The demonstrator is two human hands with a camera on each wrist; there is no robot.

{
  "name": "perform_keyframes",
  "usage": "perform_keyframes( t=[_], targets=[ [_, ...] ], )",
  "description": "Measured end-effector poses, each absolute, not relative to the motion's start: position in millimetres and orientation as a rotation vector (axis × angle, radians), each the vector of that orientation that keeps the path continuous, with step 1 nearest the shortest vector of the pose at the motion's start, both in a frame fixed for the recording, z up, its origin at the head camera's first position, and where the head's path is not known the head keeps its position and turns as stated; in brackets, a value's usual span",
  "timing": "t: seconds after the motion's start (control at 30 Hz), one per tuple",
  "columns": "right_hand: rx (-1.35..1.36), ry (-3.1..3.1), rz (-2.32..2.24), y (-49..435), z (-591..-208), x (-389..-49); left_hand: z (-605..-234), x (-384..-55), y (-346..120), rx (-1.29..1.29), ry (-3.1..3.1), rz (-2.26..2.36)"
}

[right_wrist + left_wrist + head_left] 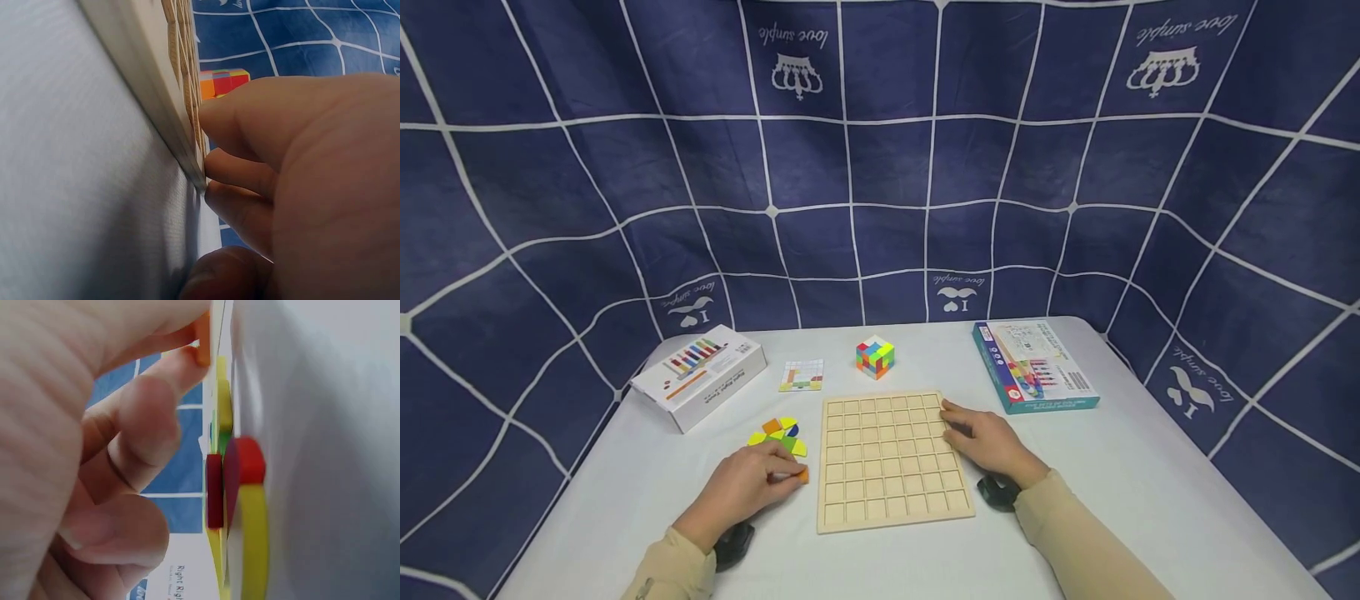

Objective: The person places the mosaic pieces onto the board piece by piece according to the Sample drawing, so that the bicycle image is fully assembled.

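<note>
Head view: we note a pale wooden board (895, 525) at lower centre of the frame, flat, thin-rimmed, ruled by raised strips into square recesses. Just left of it, the left hand (741, 487) pinches a small, plain orange piece (803, 476) between thumb and fingertips. Above that hand we see a loose cluster of pieces (787, 444) in yellow, green, orange and blue, some with curved edges. The right hand (988, 442) rests its slightly parted fingers on the board's right edge.

Left wrist view: we find the orange piece at top centre, a flat slab nearly edge-on; the other fingers bend loosely below. Red and yellow pieces stand out at lower centre, blurred.

Right wrist view: we see the board's smooth side slanting from upper left to centre, fingertips touching it. We cannot tell how firmly they press.
</note>
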State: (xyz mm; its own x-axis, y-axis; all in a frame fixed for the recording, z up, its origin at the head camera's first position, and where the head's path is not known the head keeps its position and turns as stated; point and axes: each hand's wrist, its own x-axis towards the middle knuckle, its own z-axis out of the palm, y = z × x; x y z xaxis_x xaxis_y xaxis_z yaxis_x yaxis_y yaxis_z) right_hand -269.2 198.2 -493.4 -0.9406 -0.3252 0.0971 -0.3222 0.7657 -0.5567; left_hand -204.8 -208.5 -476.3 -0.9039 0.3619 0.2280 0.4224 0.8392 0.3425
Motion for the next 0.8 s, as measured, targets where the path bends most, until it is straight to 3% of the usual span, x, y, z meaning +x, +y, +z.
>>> perform_keyframes(
  t=[0.33, 0.8],
  targets=[
    [-0.553, 2.969, -0.889, 197.1, -493.9, -270.1, -478.7, -216.4, -190.2, -0.717, -2.795, -0.920],
    [-0.548, 2.967, -0.946, 196.9, -498.7, -265.7, -474.2, -247.5, -148.3, -0.727, -2.850, -0.797]
  ],
)
